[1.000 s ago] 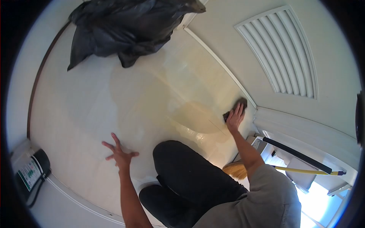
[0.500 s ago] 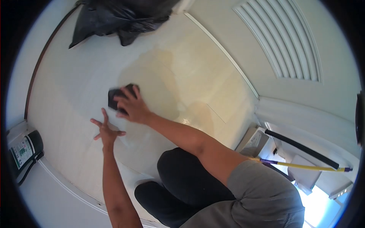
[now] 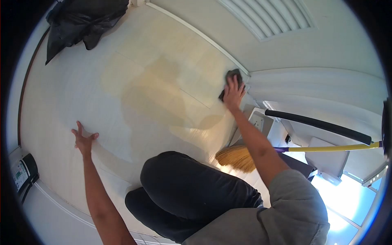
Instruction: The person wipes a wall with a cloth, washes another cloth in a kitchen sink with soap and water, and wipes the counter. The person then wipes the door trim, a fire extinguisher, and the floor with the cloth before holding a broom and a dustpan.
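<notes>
A dark cloth (image 3: 233, 76) lies on the pale floor against the skirting at the right. My right hand (image 3: 234, 92) presses on it, holding it under the fingers, and part of the cloth is hidden beneath the hand. Far to the left, my left hand (image 3: 83, 141) is propped on the floor (image 3: 110, 85) with its fingers spread and nothing in it.
A black plastic bag (image 3: 85, 24) sits at the upper left. To the right are a straw broom (image 3: 236, 158) with a yellow handle, a black foam-covered bar (image 3: 318, 124) and a dustpan (image 3: 259, 120). A vented panel (image 3: 267, 16) stands behind; a dark device (image 3: 26, 171) is at left.
My right hand has swept the cloth from mid-floor, near my left hand, across to the right-hand skirting. The view has shifted; my left hand stays on the floor, fingers spread.
</notes>
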Tool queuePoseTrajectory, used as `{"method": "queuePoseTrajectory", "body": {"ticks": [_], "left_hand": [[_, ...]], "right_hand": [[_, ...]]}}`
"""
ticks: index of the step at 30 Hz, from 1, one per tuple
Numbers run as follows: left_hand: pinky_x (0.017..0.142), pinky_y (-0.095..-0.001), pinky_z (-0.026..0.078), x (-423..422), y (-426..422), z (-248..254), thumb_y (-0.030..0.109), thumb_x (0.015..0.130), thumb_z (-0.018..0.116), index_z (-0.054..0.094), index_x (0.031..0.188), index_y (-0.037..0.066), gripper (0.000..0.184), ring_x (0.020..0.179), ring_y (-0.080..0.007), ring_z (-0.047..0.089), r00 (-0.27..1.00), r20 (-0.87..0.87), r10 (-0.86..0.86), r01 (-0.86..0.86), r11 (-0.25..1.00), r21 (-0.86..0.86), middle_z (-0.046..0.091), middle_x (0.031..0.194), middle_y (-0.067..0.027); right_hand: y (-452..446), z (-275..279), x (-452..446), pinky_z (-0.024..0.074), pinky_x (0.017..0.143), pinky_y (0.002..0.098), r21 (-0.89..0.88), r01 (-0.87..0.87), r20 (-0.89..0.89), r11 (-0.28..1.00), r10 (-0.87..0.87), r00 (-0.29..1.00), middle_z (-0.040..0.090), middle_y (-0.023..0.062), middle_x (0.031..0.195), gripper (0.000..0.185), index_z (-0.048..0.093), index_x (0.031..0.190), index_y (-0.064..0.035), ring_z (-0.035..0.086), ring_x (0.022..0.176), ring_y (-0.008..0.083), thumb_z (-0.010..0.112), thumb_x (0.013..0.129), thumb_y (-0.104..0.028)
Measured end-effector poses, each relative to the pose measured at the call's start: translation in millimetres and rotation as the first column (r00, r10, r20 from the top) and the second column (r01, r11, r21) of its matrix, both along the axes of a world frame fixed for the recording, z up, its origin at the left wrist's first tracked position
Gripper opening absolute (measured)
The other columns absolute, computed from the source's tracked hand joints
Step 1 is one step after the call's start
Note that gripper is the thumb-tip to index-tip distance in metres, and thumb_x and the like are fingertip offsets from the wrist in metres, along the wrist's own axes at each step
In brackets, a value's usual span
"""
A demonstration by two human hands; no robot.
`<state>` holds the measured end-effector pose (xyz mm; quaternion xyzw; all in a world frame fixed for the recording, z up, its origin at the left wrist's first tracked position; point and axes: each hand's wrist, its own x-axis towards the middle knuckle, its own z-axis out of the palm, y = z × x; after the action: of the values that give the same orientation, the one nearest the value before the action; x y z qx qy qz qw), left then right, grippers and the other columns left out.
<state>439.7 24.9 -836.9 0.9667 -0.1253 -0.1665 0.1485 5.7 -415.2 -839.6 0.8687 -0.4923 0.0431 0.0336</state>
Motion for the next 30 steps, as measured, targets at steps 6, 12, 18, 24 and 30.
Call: {"method": "queuePoseTrajectory", "body": {"ticks": [6, 12, 18, 24, 30], "left_hand": [[0.108, -0.0571, 0.003, -96.0, 30.4, -30.1, 0.033, 0.060, 0.082, 0.021, 0.144, 0.012, 0.106, 0.136, -0.0360, 0.018, 0.980, 0.096, -0.174, 0.178, 0.983, -0.036, 0.013, 0.147, -0.0247], [0.099, -0.0709, 0.002, -183.2, 78.1, 52.3, 0.032, 0.045, 0.089, 0.006, 0.146, 0.017, 0.131, 0.137, -0.0440, -0.002, 0.971, -0.226, 0.073, -0.034, 0.985, 0.170, 0.004, 0.144, -0.0341], [0.096, -0.0734, 0.002, -206.2, 73.7, 64.1, 0.029, 0.038, 0.091, 0.000, 0.146, 0.018, 0.143, 0.137, -0.0441, -0.001, 0.890, -0.312, 0.332, -0.220, 0.913, 0.344, -0.014, 0.144, -0.0319], [0.084, -0.0780, 0.026, -199.1, 76.4, 70.5, 0.016, 0.036, 0.091, 0.001, 0.143, 0.039, 0.142, 0.129, -0.0571, -0.006, 0.804, -0.383, 0.455, -0.410, 0.890, 0.197, -0.027, 0.146, -0.0145], [0.074, -0.0753, 0.039, -192.6, 67.3, 81.3, 0.009, 0.036, 0.091, 0.005, 0.142, 0.043, 0.140, 0.125, -0.0622, -0.004, 0.749, -0.406, 0.523, -0.463, 0.852, 0.243, -0.025, 0.146, -0.0146]], "right_hand": [[183.3, 29.9, -32.7, 0.0141, 0.102, 0.0641, 0.332, -0.670, 0.212, 0.664, 0.639, 0.739, 0.033, 0.0030, 0.143, 0.047, 0.054, 0.124, -0.0231, 0.021, 0.132, 0.0390, 0.058, 0.077, -0.031], [99.8, 28.2, 28.9, 0.0233, 0.103, 0.0537, 0.344, -0.869, 0.395, 0.356, 0.784, 0.478, 0.047, 0.0054, 0.131, 0.047, 0.059, 0.114, -0.0200, 0.034, 0.125, 0.0354, 0.065, 0.068, -0.030], [-17.6, 12.6, 129.7, 0.0057, 0.098, 0.0716, 0.202, 0.254, -0.047, 0.946, -0.250, 0.967, 0.003, 0.0069, 0.153, 0.068, 0.025, 0.143, -0.0219, 0.001, 0.135, 0.0466, 0.030, 0.088, -0.061], [135.8, -21.9, 318.3, 0.0138, 0.097, 0.0694, -0.174, -0.436, 0.270, 0.883, 0.469, 0.841, 0.040, 0.0096, 0.137, 0.062, 0.048, 0.127, -0.0111, 0.025, 0.128, 0.0425, 0.049, 0.082, -0.054], [384.6, 0.2, 365.0, 0.0149, 0.104, 0.0613, 0.016, -0.995, 0.516, 0.101, 0.852, 0.095, 0.045, 0.0022, 0.133, 0.033, 0.058, 0.113, -0.0131, 0.028, 0.131, 0.0309, 0.049, 0.088, -0.033]]}}
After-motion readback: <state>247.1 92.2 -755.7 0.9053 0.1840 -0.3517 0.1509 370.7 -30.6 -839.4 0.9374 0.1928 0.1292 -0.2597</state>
